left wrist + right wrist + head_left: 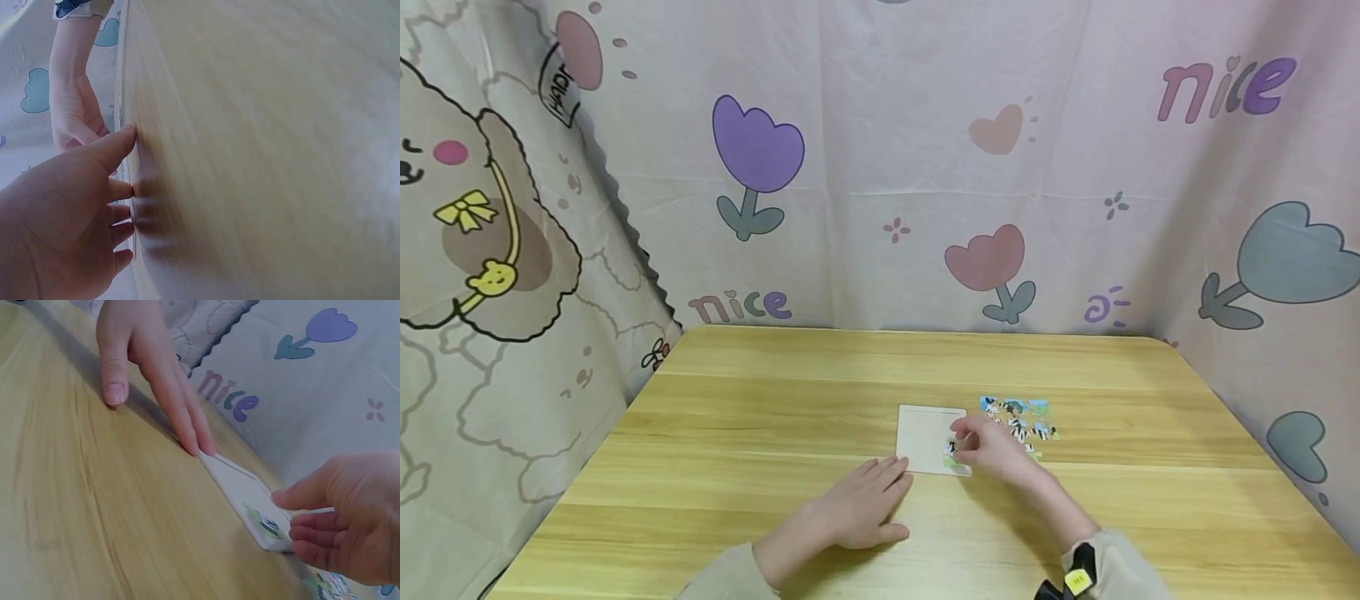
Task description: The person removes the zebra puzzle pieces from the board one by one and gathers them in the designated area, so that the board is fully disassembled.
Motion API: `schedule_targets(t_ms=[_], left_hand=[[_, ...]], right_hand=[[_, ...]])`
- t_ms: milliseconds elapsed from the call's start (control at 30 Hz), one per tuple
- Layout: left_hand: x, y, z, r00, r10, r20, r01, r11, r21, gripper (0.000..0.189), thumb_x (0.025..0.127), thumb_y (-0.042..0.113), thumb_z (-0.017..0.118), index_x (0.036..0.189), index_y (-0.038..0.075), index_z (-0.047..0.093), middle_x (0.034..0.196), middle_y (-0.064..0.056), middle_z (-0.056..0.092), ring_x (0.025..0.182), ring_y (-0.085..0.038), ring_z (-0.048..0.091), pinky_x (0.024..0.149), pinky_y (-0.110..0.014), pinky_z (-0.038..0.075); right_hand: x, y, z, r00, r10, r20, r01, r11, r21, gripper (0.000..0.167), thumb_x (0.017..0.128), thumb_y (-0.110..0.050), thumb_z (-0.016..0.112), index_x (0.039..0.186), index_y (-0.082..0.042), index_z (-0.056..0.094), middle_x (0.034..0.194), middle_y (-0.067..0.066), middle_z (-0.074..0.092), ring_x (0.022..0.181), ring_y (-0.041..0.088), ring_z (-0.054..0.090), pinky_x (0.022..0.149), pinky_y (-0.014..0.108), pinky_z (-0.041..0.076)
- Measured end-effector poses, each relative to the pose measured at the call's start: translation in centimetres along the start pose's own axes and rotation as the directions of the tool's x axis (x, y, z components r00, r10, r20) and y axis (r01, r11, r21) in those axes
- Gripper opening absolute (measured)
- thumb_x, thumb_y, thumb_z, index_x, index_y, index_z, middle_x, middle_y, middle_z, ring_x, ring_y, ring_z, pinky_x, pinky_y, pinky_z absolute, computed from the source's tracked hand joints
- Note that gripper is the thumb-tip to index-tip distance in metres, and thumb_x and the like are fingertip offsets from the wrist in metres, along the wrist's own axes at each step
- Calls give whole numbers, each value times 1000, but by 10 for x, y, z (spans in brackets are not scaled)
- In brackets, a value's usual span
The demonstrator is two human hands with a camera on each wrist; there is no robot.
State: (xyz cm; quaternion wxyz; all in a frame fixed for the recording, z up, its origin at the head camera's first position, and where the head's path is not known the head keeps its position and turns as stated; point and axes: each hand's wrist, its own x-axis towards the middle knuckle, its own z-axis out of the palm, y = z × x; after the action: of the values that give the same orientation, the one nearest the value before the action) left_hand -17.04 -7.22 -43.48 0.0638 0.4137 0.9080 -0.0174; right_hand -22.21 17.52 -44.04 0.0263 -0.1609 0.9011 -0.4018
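Note:
A square white puzzle tray (919, 440) lies flat on the wooden table. One printed puzzle piece (264, 520), green with a black and white figure, sits in the tray's near right corner. My left hand (867, 504) lies palm down with its fingers extended, the fingertips at the tray's near left corner. Over the tray's right side is my right hand (992, 450), thumb and fingers slightly bent and apart, close to the corner piece. In the right wrist view nothing shows between the thumb and fingers of this right hand (350, 519).
Several more puzzle pieces (1017, 408) with animal pictures lie right of the tray, partly hidden behind the right hand. The wooden table (737, 417) runs back to a hanging printed cloth (880, 167). A black band with a yellow tag (1077, 581) is on the right wrist.

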Motion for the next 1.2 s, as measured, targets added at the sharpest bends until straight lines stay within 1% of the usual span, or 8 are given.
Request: schedule_targets(t_ms=[133,300,467,567,700,867,1033,1200], left_hand=[[0,0,0,1000,-2,5,2,1000,6,71,92,56,42,143,7,34,150,-11,24,138,-24,22,111,-38,21],[0,0,0,1000,-2,9,1,1000,8,71,92,56,41,143,7,34,150,-11,24,138,-24,22,111,-38,21],[0,0,0,1000,-3,8,3,1000,6,71,92,55,41,143,7,34,150,-11,24,138,-24,22,111,-38,20],[1,0,0,1000,-6,8,6,1000,6,71,92,55,42,143,7,34,151,-12,24,138,-24,22,111,-38,20],[1,0,0,1000,-8,8,8,1000,3,71,92,55,42,143,7,34,151,-12,23,138,-24,21,111,-38,20],[1,0,0,1000,-1,3,1,1000,-1,71,92,55,41,143,7,34,150,-12,24,138,-25,22,111,-38,21],[1,0,2,1000,3,-3,-3,1000,-2,71,92,55,42,142,6,35,150,-12,25,137,-25,23,111,-38,22],[0,0,1,1000,7,-1,-7,1000,-9,71,92,55,41,143,6,34,150,-12,24,137,-25,23,111,-38,22]], right_hand=[[2,-1,5,999,-17,30,18,999,-45,38,70,-1,75,106,2,63,89,3,55,76,14,53,66,26,47],[3,-1,7,998,-51,39,56,992,-112,38,67,0,76,103,4,63,82,2,54,73,13,49,67,27,45],[4,-4,6,997,-56,59,65,983,-173,33,66,0,76,97,3,66,81,1,54,74,13,48,69,29,45],[5,-6,4,996,-53,76,67,979,-191,29,65,0,76,92,2,66,80,0,54,75,14,47,70,29,44],[7,-9,3,996,-32,85,46,985,-165,27,65,2,76,88,-1,62,79,1,52,74,15,46,67,28,42],[6,-6,4,997,-19,81,28,993,-114,30,65,4,74,87,-5,56,77,1,50,70,14,46,61,26,42],[4,0,2,994,-56,89,62,996,-59,24,72,3,70,88,-7,55,74,-1,50,69,14,46,59,25,41],[2,8,-7,989,-125,85,124,992,18,16,77,5,65,85,-6,58,73,-3,54,67,8,50,58,21,45]])
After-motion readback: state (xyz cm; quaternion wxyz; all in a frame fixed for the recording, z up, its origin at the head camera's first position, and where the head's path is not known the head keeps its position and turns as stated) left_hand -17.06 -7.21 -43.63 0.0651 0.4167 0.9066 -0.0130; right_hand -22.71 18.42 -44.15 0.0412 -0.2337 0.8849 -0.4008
